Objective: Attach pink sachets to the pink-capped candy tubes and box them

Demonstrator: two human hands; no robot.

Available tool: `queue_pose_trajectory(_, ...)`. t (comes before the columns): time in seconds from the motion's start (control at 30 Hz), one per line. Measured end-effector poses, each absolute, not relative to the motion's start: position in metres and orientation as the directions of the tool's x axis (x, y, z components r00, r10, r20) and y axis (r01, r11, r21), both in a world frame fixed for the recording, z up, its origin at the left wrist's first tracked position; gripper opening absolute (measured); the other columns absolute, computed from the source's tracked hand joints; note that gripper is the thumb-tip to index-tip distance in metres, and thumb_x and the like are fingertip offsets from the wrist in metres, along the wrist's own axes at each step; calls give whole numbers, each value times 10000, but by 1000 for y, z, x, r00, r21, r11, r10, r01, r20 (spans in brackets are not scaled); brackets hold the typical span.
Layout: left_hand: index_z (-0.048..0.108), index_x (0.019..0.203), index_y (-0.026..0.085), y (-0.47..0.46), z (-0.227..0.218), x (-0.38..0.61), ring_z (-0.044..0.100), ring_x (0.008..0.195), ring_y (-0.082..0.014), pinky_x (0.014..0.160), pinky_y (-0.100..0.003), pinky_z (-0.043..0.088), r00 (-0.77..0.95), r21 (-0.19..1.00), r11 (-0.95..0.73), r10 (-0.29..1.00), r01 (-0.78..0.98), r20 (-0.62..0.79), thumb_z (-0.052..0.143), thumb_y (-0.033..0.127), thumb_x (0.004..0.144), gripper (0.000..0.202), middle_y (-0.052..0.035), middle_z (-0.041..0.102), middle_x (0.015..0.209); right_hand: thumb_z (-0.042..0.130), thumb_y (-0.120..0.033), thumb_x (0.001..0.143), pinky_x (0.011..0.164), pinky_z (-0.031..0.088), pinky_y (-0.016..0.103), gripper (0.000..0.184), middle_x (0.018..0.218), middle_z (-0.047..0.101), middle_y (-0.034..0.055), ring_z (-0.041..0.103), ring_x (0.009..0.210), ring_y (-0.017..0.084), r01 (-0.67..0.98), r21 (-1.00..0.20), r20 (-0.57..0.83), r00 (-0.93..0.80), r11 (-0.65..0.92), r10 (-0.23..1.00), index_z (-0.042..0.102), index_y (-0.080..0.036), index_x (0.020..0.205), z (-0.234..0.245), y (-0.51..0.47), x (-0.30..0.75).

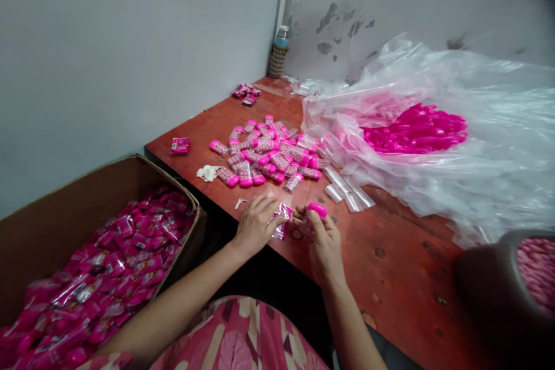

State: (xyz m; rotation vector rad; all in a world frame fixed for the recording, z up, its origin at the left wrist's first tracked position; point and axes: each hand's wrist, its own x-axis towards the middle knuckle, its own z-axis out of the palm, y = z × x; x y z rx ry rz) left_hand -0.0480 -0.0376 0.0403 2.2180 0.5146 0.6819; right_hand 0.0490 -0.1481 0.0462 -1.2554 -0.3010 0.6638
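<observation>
Pink plastic everywhere, from where I stand. Right hand (325,245) closed on a pink-capped tube (318,210), cap uppermost, body mostly covered by fingers. Left hand (259,222) just beside, thumb on a printed packet (284,212) near the table edge; pinching it or merely pressing, cannot tell. Hands near each other, not clasped.

Beyond them, on the red tabletop (390,283): a loose heap of filled tubes (269,153), several on their sides. Clear tubes (353,193) lie to the right, beside a spread plastic sack (498,133).

Risks, my judgement: the packet sits close to the edge; a slack left thumb could let it slide off. Slick film may crease or snag if the tube goes against it at an angle. Squeezing too high on the tube could work its cap loose. A sleeve or elbow might drag the sack into the heap.
</observation>
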Motion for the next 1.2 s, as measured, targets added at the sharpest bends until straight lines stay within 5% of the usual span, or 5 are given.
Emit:
queue_pose_trajectory(0.2, 628, 992, 232, -28, 9, -43, 364, 1198, -257, 1011, -477, 216, 821, 490, -824, 474, 286, 318, 549, 284, 774, 238, -59, 547, 1195, 607, -325, 741, 473, 457, 234, 167, 669, 609, -1, 575, 557, 131, -311, -944, -179, 761, 110, 624, 566, -178, 808, 41, -161, 50)
queue_pose_trajectory(0.43, 611, 1043, 265, -36, 18, -46, 362, 1207, -220, 1016, -455, 237, 756, 657, -735, 523, 167, 393, 519, 286, 796, 264, -47, 533, 1215, 714, -291, 611, 415, 407, 201, 273, 557, 564, -45, 498, 449, 93, -266, -964, -206, 794, 22, 573, 549, -162, 787, 38, -145, 49)
queue_pose_trajectory(0.7, 655, 984, 177, -33, 44, -54, 608, 851, -222, 739, -303, 471, 753, 997, 72, 654, 34, -73, 624, 355, 690, 345, -62, 673, 924, 703, -261, 623, 384, 343, 188, 217, 477, 501, -74, 432, 388, 71, -296, -953, -182, 724, 62, 665, 521, -169, 694, 38, -136, 58)
queue_pose_trajectory(0.83, 680, 622, 120, -30, 39, -51, 604, 591, -166, 581, -263, 481, 817, 945, 310, 516, 104, -259, 658, 361, 643, 243, -21, 639, 582, 703, -283, 628, 377, 333, 184, 220, 457, 501, -72, 426, 381, 73, -265, -964, -190, 676, -5, 712, 527, -168, 693, 41, -134, 61)
queue_pose_trajectory(1.2, 595, 614, 81, -31, 41, -43, 585, 476, -105, 449, -192, 500, 618, 590, 795, 537, -144, -574, 718, 219, 617, 184, -45, 626, 578, 570, -337, 778, 724, 520, 322, 210, 857, 619, 24, 620, 778, 164, -434, -901, -273, 602, 20, 751, 531, -205, 936, 43, -168, 18)
